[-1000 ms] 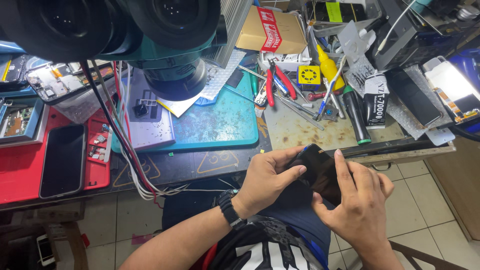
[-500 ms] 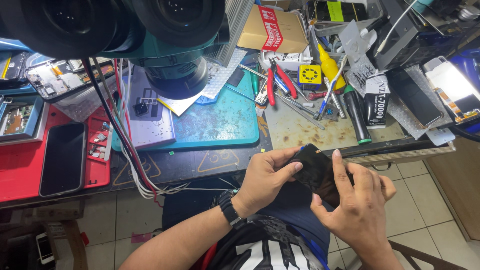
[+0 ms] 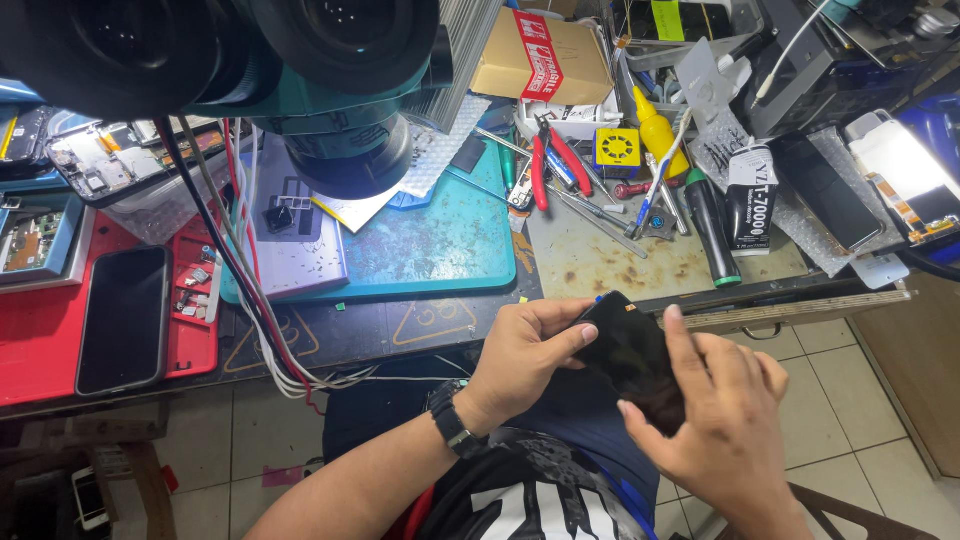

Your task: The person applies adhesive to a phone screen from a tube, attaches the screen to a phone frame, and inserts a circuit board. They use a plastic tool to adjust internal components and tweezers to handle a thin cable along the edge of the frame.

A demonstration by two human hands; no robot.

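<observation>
A black phone (image 3: 632,358) sits tilted between both hands, held above the person's lap and just in front of the near edge of the tabletop (image 3: 420,330). Its dark glossy face looks up at the camera, upper end toward the tabletop, lower end buried in the right palm.

The left hand (image 3: 525,352) comes in from the left and pinches the phone's upper left edge, thumb lying on the face near the top corner and the curled fingers wrapped behind. A dark wristwatch (image 3: 450,418) sits on that wrist. The right hand (image 3: 715,420) cradles the phone from below and from the right; its index finger stretches up along the right edge while the thumb presses on the lower left of the face, so the hand is closed about the phone.

Beyond the hands, the tabletop carries a teal work mat (image 3: 440,240) beneath a large microscope (image 3: 330,90). To the right lie red-handled pliers (image 3: 555,160), a yellow bottle (image 3: 660,130) and a cardboard box (image 3: 540,55). At the far left another dark phone (image 3: 125,318) lies flat on a red mat (image 3: 40,340).
</observation>
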